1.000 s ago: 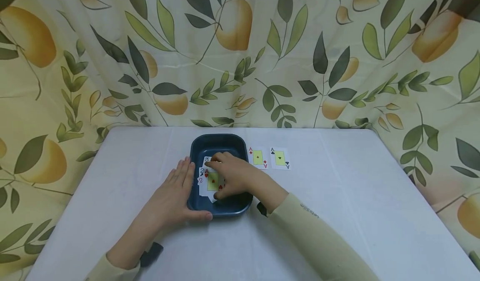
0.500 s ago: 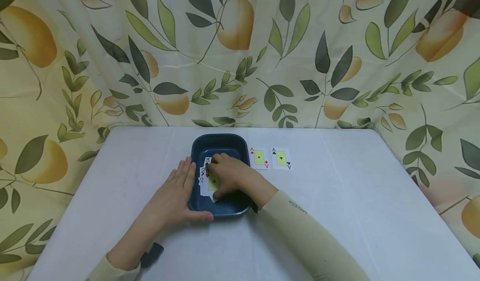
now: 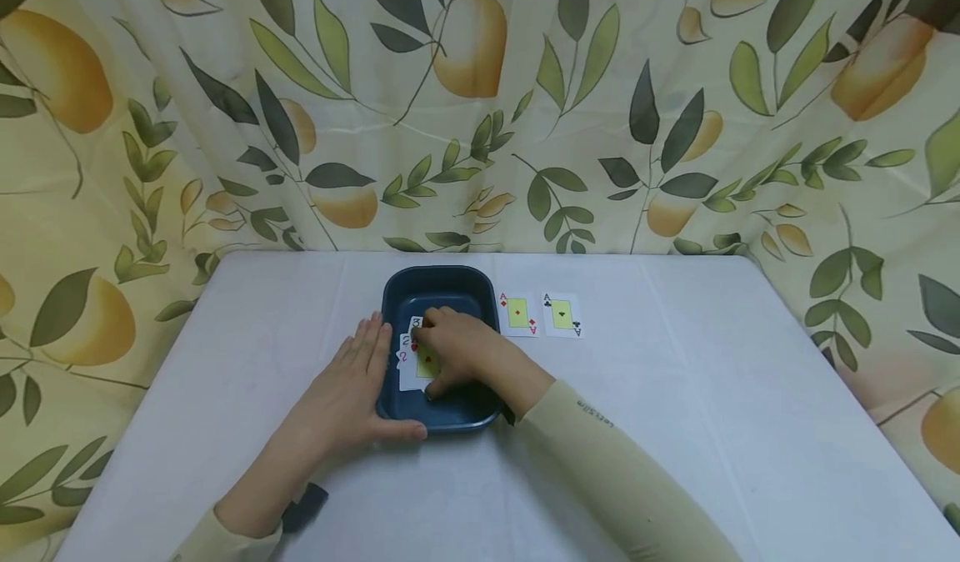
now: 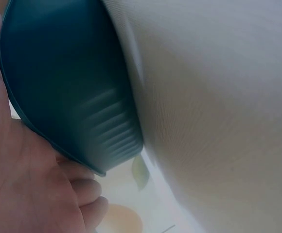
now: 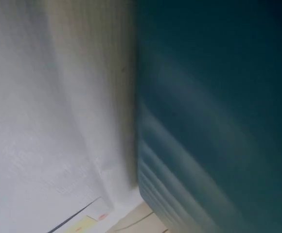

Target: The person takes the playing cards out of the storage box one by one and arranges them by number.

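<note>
A dark blue tray [image 3: 442, 425] stands on the white table, holding a loose pile of playing cards [image 3: 409, 377]. Corner marks 3 and 2 peek out at the pile's left, beside a card with a yellow middle and red pips. My right hand [image 3: 471, 347] reaches into the tray from the right, gripping the pile between curled fingers at its far side and thumb at its near side; the palm covers the pile's right part. My left hand [image 3: 348, 383] lies along the tray's left side, fingers straight, thumb at the near left corner. In the left wrist view that hand [image 4: 29, 179] touches the tray's rim.
Right of the tray, an ace of diamonds [image 3: 517, 313] and an ace of clubs [image 3: 562, 315] lie face up side by side. The tray's ribbed outer wall [image 5: 194, 160] fills much of the right wrist view. A fruit-patterned curtain [image 3: 465, 145] hangs behind the table.
My right hand and forearm have shifted slightly left, covering more of the pile. A card corner jutting out at the pile's near edge has drawn in. The left hand stays in place.
</note>
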A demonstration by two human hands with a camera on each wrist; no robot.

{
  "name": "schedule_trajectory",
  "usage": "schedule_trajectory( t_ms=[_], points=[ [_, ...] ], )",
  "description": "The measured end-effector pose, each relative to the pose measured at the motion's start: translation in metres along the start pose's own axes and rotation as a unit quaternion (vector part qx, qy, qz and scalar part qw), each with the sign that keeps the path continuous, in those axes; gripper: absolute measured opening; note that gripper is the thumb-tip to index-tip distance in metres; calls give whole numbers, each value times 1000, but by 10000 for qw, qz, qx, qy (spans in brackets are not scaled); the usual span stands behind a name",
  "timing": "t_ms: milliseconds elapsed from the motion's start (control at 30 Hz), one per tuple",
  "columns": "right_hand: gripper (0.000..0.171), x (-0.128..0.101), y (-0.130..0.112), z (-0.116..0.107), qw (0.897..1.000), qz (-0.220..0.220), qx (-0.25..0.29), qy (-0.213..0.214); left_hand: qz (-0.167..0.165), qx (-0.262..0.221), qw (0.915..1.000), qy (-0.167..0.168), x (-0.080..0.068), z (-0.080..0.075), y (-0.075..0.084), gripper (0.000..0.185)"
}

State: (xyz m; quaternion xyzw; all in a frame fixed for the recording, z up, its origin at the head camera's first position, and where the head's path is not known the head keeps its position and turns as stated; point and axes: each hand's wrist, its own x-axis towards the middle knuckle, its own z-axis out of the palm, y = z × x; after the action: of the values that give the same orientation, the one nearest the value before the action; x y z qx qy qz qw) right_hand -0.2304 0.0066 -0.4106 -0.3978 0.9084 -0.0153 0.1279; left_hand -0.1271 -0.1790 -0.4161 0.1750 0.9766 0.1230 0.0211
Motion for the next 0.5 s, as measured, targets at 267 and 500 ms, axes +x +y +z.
schedule_trajectory(
  t_ms=[267,500],
  points=[
    [77,3,-1,2,9997,-120,-187,86,-2,0,10000,-45,-1,0,-1,140],
    [71,1,-3,4,9994,-129,-301,119,22,36,10000,-42,-1,-2,-1,139]
  ],
)
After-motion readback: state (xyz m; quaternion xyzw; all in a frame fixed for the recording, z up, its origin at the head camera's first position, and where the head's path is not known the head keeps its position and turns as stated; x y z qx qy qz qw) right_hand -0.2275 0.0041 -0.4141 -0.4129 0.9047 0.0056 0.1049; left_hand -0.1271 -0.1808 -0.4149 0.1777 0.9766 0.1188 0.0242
